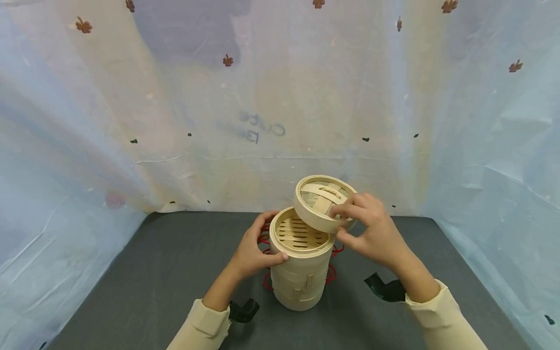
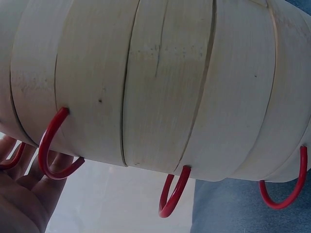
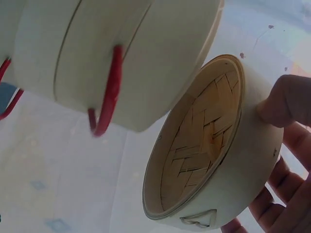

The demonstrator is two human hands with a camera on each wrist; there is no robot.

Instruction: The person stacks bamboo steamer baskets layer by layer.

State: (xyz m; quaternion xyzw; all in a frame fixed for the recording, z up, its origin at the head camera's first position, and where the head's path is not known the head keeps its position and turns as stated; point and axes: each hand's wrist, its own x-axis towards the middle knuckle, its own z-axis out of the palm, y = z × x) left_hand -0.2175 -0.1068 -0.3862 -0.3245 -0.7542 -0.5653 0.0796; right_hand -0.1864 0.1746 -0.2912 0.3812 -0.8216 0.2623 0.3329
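Observation:
A tall stack of round bamboo steamer baskets (image 1: 299,284) stands upright on the table. Its top tier shows a slatted base (image 1: 297,236). My left hand (image 1: 253,253) grips the stack near its upper rim, thumb in front and fingers around the far left side. A round bamboo lid (image 1: 315,218) with a small top handle is tilted over the right part of the rim. On that lid's right edge my right hand (image 1: 372,233) has a pinching hold. The right wrist view shows the lid's woven underside (image 3: 199,141), with the right thumb (image 3: 286,102) on its wall.
Red loops (image 2: 46,145) stick out from both sides of the stack. It stands on a dark grey tabletop (image 1: 188,272). Pale plastic sheeting (image 1: 280,92) with leaf marks hangs behind and at both sides. Dark straps (image 1: 245,311) are at the wrists.

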